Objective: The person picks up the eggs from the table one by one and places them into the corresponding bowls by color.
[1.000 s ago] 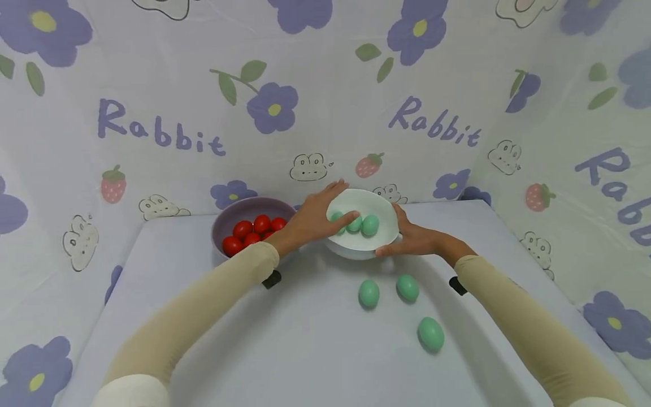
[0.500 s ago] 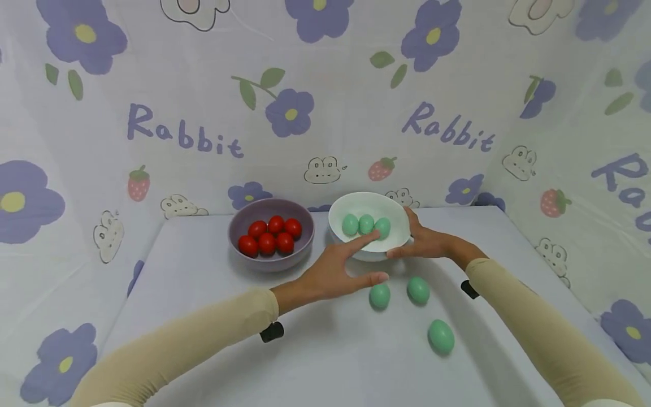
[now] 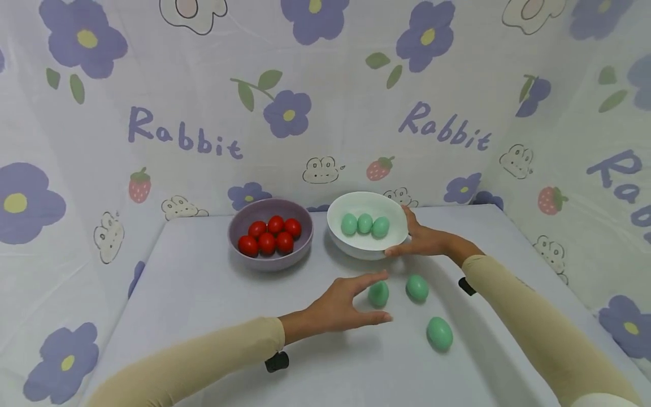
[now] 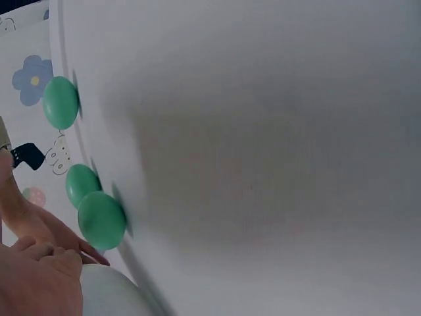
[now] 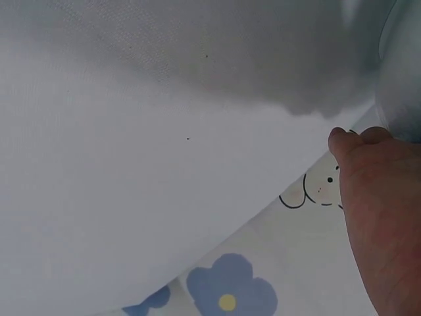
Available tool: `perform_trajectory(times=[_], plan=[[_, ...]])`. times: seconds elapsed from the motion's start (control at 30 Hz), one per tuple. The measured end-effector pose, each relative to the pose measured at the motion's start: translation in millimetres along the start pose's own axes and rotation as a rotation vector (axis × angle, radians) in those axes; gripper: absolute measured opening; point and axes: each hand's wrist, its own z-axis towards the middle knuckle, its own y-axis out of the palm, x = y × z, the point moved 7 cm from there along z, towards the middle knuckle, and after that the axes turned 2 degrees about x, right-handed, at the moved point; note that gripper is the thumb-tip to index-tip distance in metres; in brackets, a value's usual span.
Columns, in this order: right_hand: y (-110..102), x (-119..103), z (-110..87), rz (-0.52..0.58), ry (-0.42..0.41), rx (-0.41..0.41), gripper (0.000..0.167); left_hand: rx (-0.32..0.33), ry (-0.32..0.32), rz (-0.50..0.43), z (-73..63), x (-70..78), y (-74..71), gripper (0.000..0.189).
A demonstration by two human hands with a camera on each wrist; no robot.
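My left hand (image 3: 339, 305) reaches over the table with thumb and fingers spread apart, nothing between them. Just past its fingertips lies a green egg (image 3: 378, 296), partly overlapped by them in the head view. A second green egg (image 3: 417, 289) and a third green egg (image 3: 439, 333) lie farther right. At the back, my right hand (image 3: 424, 238) holds the right side of a white bowl (image 3: 363, 249), thumb toward the front and fingers round the far side. Inside that bowl sit three green eggs (image 3: 364, 223). The right wrist view shows the right hand (image 5: 381, 210) against the bowl's wall (image 5: 402, 99).
Left of the white bowl stands a purple bowl (image 3: 272, 264) with several shiny red egg-shaped pieces (image 3: 267, 243) in it. A white cloth covers the table (image 3: 203, 294). Printed fabric (image 3: 325, 68) with flowers and rabbits hangs behind and to the sides.
My left hand has left the white bowl and come down toward the front, beside the nearest green egg. My right hand has stayed on the bowl's right side.
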Motion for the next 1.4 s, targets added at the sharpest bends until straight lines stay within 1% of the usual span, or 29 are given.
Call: perform_trajectory(times=[0.07,0.17,0.3,0.4,0.47,0.57,0.77,0.87,0.97,1.1,1.2,1.3,1.4], plan=[[-1,1,-0.1,-0.013,0.01,0.002,0.135,0.008,0.01,0.016,3.2,-3.3,4.4,0.079],[-1,1,-0.1,-0.026,0.02,0.002,0.135,0.019,0.004,0.041,9.4,-9.1,7.2,0.077],[0,0,-0.6,-0.025,0.023,-0.004,0.135,0.016,-0.061,0.067,17.5,-19.7,7.7,0.077],[0,-2,-0.3,-0.01,0.009,0.004,0.134,0.01,-0.094,0.067,23.4,-25.5,7.3,0.076],[1,-4,0.8,0.001,-0.002,0.009,0.133,0.005,-0.108,0.056,25.2,-29.0,8.5,0.077],[1,-7,3.4,0.01,-0.013,0.011,0.133,0.003,-0.111,0.037,27.1,-32.0,11.4,0.075],[1,-3,2.5,-0.012,0.018,0.0,0.136,0.016,-0.1,-0.017,29.9,-35.6,19.6,0.065],[1,1,-0.4,-0.02,0.03,0.004,0.136,0.024,-0.108,-0.058,31.1,-37.4,22.6,0.064],[1,4,-1.9,-0.022,0.033,0.009,0.137,0.024,-0.117,-0.079,31.9,-38.9,24.9,0.064],[2,6,-3.1,-0.023,0.024,0.007,0.136,0.01,-0.11,-0.083,32.1,-38.3,26.3,0.064],[2,4,-3.5,-0.013,0.011,0.012,0.134,-0.004,-0.093,-0.059,32.2,-34.9,24.3,0.063],[1,1,-2.9,-0.007,-0.003,0.011,0.134,-0.025,-0.064,-0.025,32.4,-27.1,19.6,0.062],[0,0,-2.8,-0.005,-0.009,0.006,0.134,-0.047,-0.02,-0.028,33.4,-14.8,12.9,0.061]])
